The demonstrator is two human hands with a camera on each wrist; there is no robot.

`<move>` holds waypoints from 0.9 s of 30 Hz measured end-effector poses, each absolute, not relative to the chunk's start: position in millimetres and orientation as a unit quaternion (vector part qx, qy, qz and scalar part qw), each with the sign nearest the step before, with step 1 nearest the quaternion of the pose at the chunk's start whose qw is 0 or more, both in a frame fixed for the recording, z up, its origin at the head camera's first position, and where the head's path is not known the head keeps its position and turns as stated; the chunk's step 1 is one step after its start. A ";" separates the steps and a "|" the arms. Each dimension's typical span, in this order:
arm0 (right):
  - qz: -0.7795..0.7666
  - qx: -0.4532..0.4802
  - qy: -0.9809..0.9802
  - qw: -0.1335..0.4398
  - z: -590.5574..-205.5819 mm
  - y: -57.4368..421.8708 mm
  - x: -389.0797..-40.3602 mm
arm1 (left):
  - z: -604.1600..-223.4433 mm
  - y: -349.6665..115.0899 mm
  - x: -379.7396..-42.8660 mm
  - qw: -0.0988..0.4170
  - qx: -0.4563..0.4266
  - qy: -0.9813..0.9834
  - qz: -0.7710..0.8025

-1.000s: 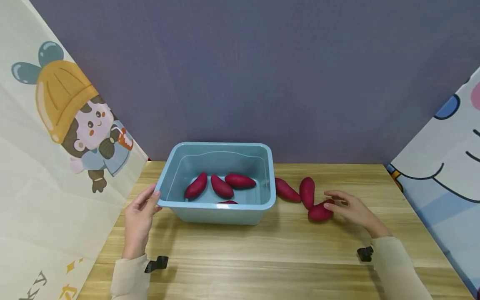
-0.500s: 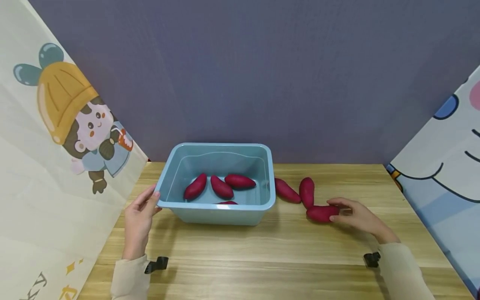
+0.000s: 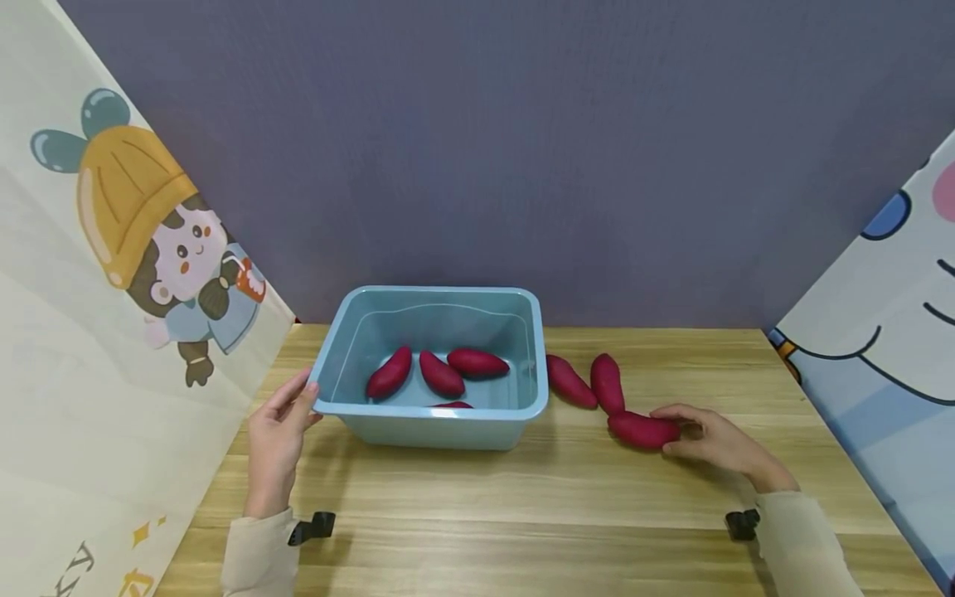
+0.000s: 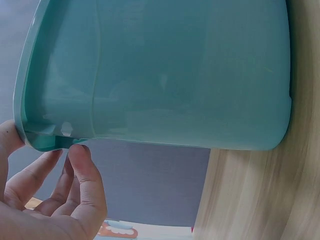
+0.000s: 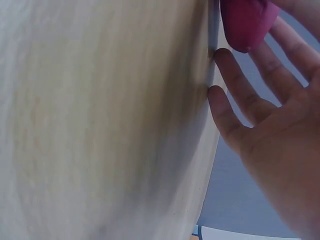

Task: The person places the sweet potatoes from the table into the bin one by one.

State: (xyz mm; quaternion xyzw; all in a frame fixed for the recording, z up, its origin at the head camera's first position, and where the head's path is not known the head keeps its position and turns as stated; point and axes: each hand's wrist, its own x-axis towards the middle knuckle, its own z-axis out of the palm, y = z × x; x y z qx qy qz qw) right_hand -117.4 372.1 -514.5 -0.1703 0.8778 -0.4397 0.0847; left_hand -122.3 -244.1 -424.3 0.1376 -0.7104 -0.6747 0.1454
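Observation:
My left hand (image 3: 278, 435) grips the left rim of a light blue plastic bin (image 3: 440, 413), thumb on one side and fingers on the other, as the left wrist view shows up close. Several dark red sweet potatoes (image 3: 390, 372) lie inside, one mostly hidden by the front wall. To the right of the bin, my right hand (image 3: 719, 448) pinches the right end of a sweet potato (image 3: 640, 430) between thumb and fingers. In the right wrist view the lower fingertips (image 5: 216, 92) are right at the tabletop.
Two more sweet potatoes, a slanting one (image 3: 570, 381) by the bin's right side and an upright-lying one (image 3: 607, 384), sit on the wooden table (image 3: 462, 506). A grey-blue panel (image 3: 477, 166) rises behind. Printed cartoon sheets (image 3: 149, 207) flank both sides.
My right hand has shifted right and closer to the person, now at the end of the front sweet potato, which has turned. The middle loose one has tilted slightly. My left hand stays put.

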 end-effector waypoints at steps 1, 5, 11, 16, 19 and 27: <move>-0.438 -0.169 0.879 0.087 -514.4 372.0 -117.1 | -424.6 -244.1 -122.4 0.145 0.138 -0.710 -0.675; -0.437 -0.161 0.880 0.094 -515.5 371.9 -116.4 | -425.6 -244.2 -122.5 0.147 0.137 -0.711 -0.673; -0.439 -0.152 0.880 0.100 -516.6 371.4 -114.8 | -426.3 -244.5 -122.7 0.147 0.136 -0.709 -0.676; -0.442 -0.159 0.878 0.089 -518.2 369.5 -113.6 | -426.0 -244.4 -122.3 0.146 0.136 -0.710 -0.675; -0.449 -0.164 0.874 0.084 -520.3 368.1 -113.6 | -425.9 -244.4 -122.2 0.146 0.139 -0.713 -0.672; -0.462 -0.155 0.869 0.085 -524.6 368.1 -113.7 | -425.6 -243.9 -122.7 0.142 0.143 -0.713 -0.671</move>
